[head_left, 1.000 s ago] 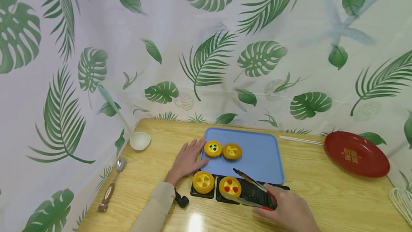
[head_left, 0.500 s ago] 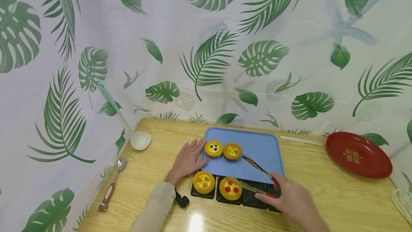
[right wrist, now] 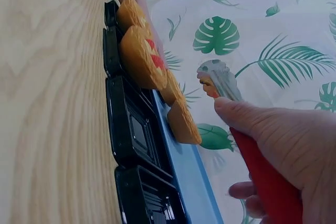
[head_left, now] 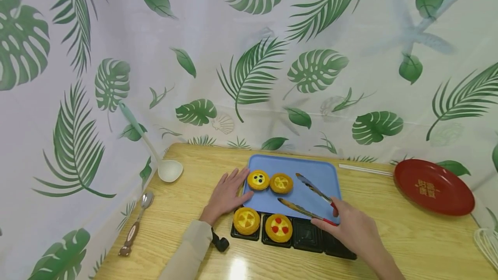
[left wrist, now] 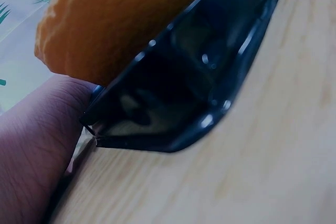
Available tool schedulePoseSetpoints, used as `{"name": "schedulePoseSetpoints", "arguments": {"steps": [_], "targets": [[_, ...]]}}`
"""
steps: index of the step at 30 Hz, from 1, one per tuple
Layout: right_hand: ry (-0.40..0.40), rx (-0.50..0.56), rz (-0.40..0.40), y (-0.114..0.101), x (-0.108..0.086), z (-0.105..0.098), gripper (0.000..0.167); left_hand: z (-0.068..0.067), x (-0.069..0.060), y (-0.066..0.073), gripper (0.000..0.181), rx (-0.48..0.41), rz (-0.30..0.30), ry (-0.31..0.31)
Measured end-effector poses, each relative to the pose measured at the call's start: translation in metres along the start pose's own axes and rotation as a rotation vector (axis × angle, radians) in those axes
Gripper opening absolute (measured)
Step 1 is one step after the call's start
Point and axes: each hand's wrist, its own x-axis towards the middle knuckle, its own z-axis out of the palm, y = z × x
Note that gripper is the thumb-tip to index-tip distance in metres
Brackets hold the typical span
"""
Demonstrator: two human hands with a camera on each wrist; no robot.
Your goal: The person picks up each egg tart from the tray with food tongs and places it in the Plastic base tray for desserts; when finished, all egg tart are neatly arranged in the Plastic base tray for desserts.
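Note:
My left hand point(head_left: 227, 194) lies with fingers spread at the left edge of the blue tray point(head_left: 319, 165). My right hand point(head_left: 355, 228) grips red-handled tongs point(head_left: 299, 208), also seen from the side as tongs point(right wrist: 262, 171) in the right wrist view. The tong arms stand apart over the tray, with nothing between them. Two egg tarts sit on the tray: one with dark dots point(head_left: 258, 179) and one with yellow pieces point(head_left: 281, 183). In front, a yellow-topped tart point(head_left: 247, 221) and a red-topped tart point(head_left: 278, 228) sit in black square holders point(head_left: 307, 234).
A ladle point(head_left: 169, 170) leans at the back left, above a spoon point(head_left: 133, 231). To the right are white chopsticks point(head_left: 365, 168), a red oval plate point(head_left: 433, 187) and a whisk point(head_left: 486, 245). Leaf-printed cloth point(head_left: 253, 85) hangs behind and to the left of the wooden table.
The tongs have moved from around the red-topped tart up and back over the tray, their tips now right of the tray's tarts. All the tarts and the left hand stay put.

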Motion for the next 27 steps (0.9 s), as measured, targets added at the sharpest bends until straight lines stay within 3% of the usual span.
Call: {"name": "schedulePoseSetpoints", "arguments": {"steps": [10, 27], "targets": [[-0.059, -0.003, -0.003, 0.016, 0.023, 0.009, 0.08, 0.0, 0.001, 0.0, 0.084, 0.007, -0.004, 0.001], [-0.122, -0.039, -0.007, 0.007, 0.038, 0.015, 0.103, 0.001, 0.0, 0.002, 0.083, 0.003, 0.001, 0.005]]}}
